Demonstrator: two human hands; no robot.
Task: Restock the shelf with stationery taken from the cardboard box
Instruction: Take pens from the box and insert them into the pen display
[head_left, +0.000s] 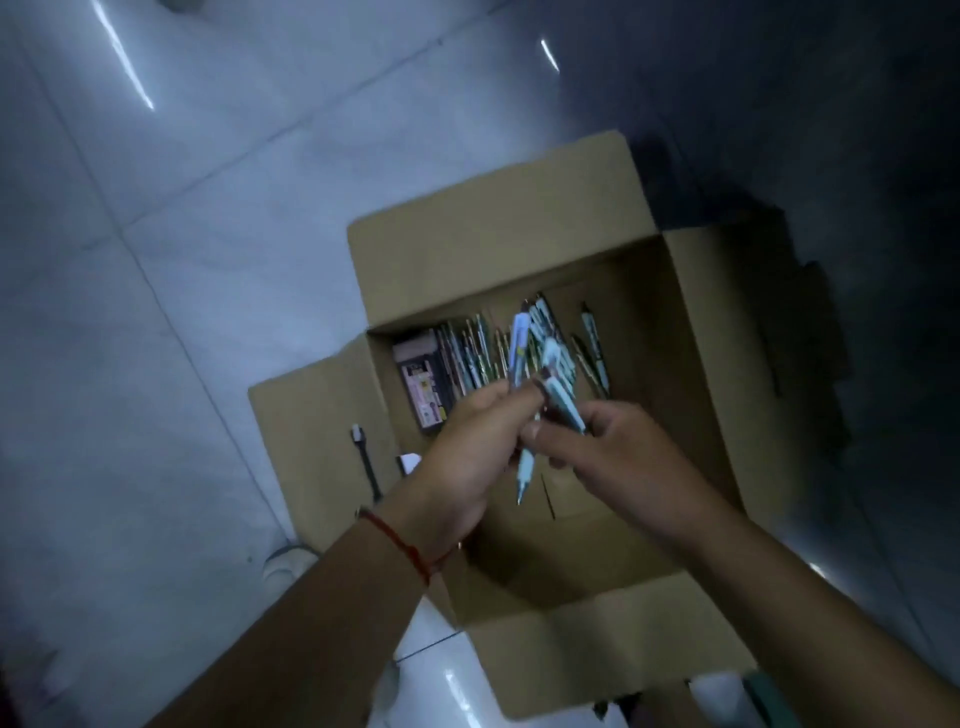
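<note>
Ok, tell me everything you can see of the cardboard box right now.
The cardboard box is plain brown, open, with all four flaps folded outward, sitting on the pale tiled floor. Inside, along its far wall, lie loose pens and a dark pinkish packet; the rest of its bottom looks bare. Both hands hold a bunch of pens above it, not touching it.

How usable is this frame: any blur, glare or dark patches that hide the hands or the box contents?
Head view: dim and bluish overall; the pens gripped by the left hand and right hand are smeared by motion blur, so markings are unreadable. Bright glare streaks lie on the floor tiles; heavy shadow swallows the right side beyond the cardboard box. Tile lines look tilted and bent.
</note>
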